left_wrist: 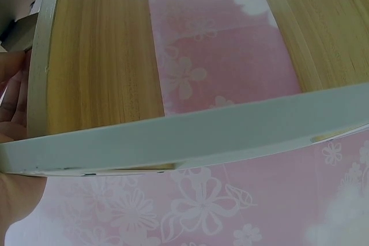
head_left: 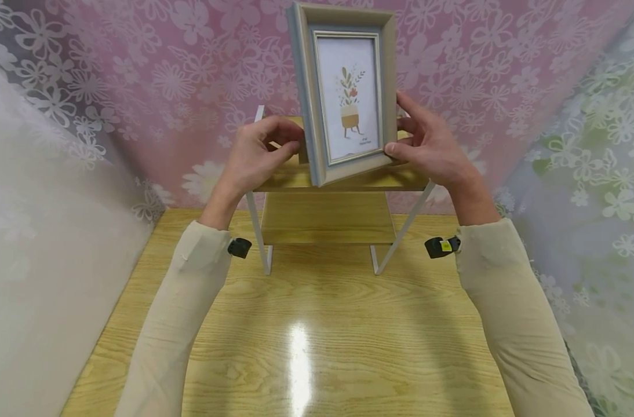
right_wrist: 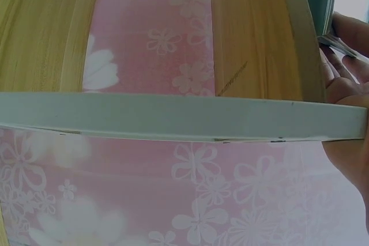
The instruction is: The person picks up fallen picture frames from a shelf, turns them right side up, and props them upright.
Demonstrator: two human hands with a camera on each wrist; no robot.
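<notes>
Photo frame [head_left: 391,87]: rect., portrait, beige face w/ blue-grey outer side + inner band, thin pale-gold lip. Print [head_left: 366,69] inside: white bkgd, leafy sprigs + one orange-red flower in a 2-tone pot (cream top, tan bottom) on legs; tiny txt lower R, illegible. Upright-ish, tilted, bottom edge rising to R; L outer side visible. Held btwn left hand [head_left: 262,152] at lower L side and right hand [head_left: 434,142], thumb on front near lower R corner. Overlaps shelf's top board [head_left: 343,184] in view; contact w/ it unclear.
</notes>
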